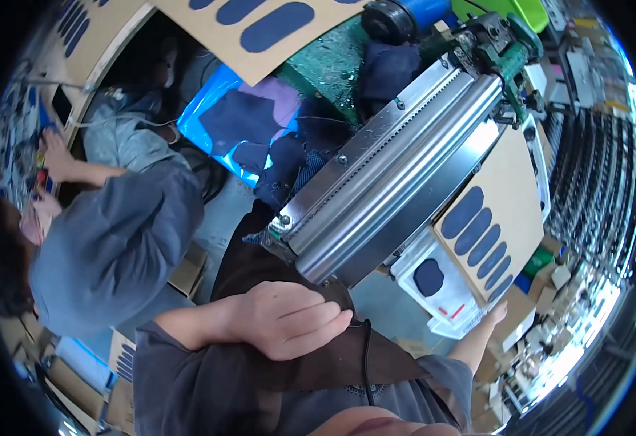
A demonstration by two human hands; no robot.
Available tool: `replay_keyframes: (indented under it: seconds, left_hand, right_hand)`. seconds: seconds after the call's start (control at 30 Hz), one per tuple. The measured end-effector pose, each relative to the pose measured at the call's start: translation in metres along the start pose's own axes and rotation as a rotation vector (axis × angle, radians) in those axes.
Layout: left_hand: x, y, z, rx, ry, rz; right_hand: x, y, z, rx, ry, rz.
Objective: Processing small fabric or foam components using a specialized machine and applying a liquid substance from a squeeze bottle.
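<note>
1. The left hand [282, 320] was before the dark apron [311, 363] of the person, with its fingers folded together in a loose fist
2. The right hand [497, 314] was at the lower corner of the tan board [518, 182]; only a small part of it showed there, so I cannot tell whether it gripped the board or only touched it
3. This board was sloping at the right side of the roller machine [398, 185], and five dark blue ovals [473, 231] were lying on it in a row
4. Partly under the board was a clear plastic tray [405, 267], in which one dark piece [428, 277] could be seen
5. Beyond the machine, dark cloth scraps [242, 120] were lying on a blue plastic bag [200, 109]
6. At the left, a co-worker in a grey top [114, 254] was leaning forward, near a second tan board [118, 29] bearing similar ovals
</note>
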State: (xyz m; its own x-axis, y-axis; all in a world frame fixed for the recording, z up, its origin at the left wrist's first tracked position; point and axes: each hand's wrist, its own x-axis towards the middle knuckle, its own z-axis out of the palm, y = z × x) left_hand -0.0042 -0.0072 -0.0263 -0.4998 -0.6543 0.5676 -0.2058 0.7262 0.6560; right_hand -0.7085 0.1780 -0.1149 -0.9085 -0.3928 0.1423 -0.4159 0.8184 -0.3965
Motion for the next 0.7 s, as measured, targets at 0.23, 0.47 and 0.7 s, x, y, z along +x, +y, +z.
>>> replay_keyframes:
  seconds: [0.23, 0.47, 0.7]
  left_hand:
    - [-0.004, -0.032, -0.037, -0.110, 0.046, -0.009]
    - [0.006, -0.057, -0.053, -0.207, 0.025, -0.043]
    - [0.015, -0.062, -0.048, -0.188, 0.161, -0.074]
  right_hand:
    - [-0.066, -0.032, -0.017, -0.102, 0.092, 0.053]
    - [-0.134, -0.090, -0.025, -0.090, 0.095, 0.007]
    - [-0.172, -0.126, -0.019, -0.017, 0.078, -0.063]
